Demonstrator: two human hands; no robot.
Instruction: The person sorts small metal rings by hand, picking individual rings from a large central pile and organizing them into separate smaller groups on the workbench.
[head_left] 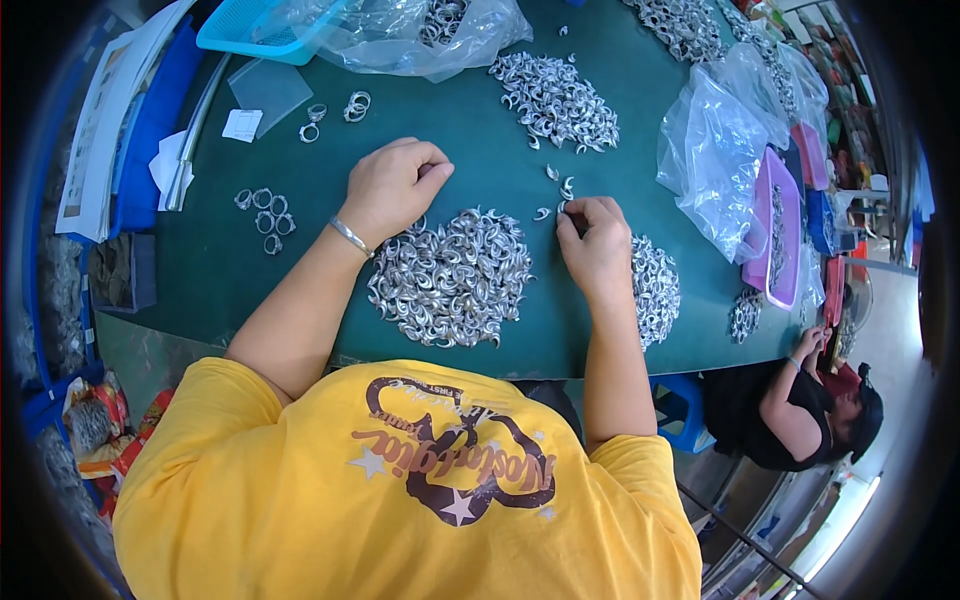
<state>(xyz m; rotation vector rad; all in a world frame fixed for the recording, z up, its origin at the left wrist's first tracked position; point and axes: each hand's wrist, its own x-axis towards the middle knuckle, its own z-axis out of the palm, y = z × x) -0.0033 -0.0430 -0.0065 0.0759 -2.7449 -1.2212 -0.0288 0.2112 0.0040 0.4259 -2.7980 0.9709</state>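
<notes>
My left hand (398,185), with a metal bangle (351,237) at its wrist, is curled closed just beyond a large heap of small silver crescent-shaped metal pieces (455,280). Its fingertips are turned under, so whatever they hold is hidden. To the right of that heap, my right hand (600,250) pinches at a small curved metal piece (562,207) by its fingertips. A few loose crescent pieces (552,172) lie just past those fingers. Beside my right wrist sits another heap of pieces (655,290), partly covered by the forearm. A further heap (560,100) lies beyond both hands.
Several silver rings (265,215) lie on the green table (300,180) at left. A blue basket (260,35) and plastic bag (420,45) stand far off. At right are a clear bag (710,150) and pink tray (790,240). A person (800,410) sits farther right.
</notes>
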